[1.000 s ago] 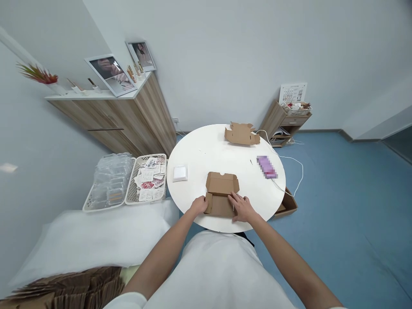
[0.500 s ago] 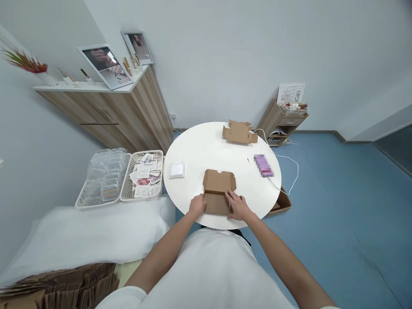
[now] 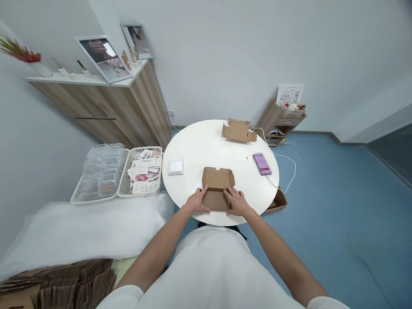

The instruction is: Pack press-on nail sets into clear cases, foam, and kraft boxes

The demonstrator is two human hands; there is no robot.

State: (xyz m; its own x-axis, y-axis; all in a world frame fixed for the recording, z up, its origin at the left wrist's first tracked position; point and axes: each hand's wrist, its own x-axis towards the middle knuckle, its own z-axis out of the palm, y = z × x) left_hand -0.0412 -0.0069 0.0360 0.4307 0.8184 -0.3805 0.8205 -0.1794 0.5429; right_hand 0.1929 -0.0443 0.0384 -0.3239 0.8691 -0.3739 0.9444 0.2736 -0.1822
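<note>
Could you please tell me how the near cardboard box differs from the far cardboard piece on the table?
The near box is partly folded, its lid open; the far piece lies spread out. The left hand and right hand touch the near box; neither touches the far piece. Both are brown cardboard on the white table.

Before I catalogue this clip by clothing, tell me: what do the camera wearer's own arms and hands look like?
The left hand and right hand are bare, without gloves. No watch or bracelet shows. Plain white fabric sleeves leave both forearms uncovered. Any rings are too small to make out.
</note>
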